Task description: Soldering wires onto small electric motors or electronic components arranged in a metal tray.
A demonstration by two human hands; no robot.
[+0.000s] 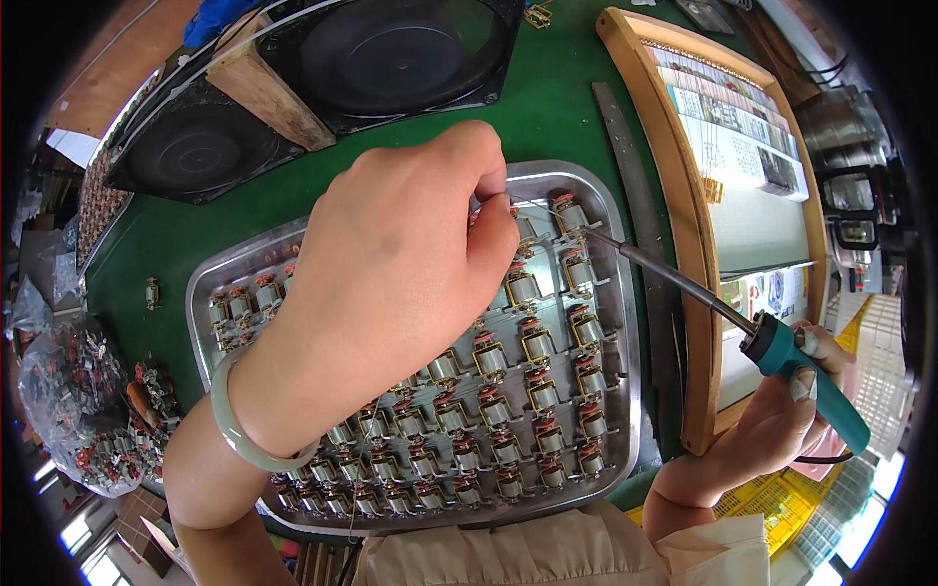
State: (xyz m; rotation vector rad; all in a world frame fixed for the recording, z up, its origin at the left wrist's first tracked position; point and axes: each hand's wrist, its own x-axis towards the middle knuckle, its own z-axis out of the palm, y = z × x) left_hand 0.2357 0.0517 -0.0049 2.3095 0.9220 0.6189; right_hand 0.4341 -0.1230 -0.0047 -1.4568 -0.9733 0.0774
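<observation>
My right hand (772,425) is wrapped round the teal handle of a soldering iron (816,386). Its thin metal shaft slants up and left, with the tip at a small coil-like metal part (569,215) in the tray's far right corner. My left hand (401,230) is closed in a pinch above the tray, and a thin solder wire (533,203) runs from its fingertips toward that same part. A metal tray (632,410) holds many such parts in rows, silver with red tops. My left hand and forearm hide the tray's middle.
Two black fan-like units (386,59) and a wooden block (269,93) stand at the back left. A wooden frame (689,244) and a dark metal strip (635,186) lie right of the tray. A plastic bag of parts (73,400) sits at the left on the green table (557,98).
</observation>
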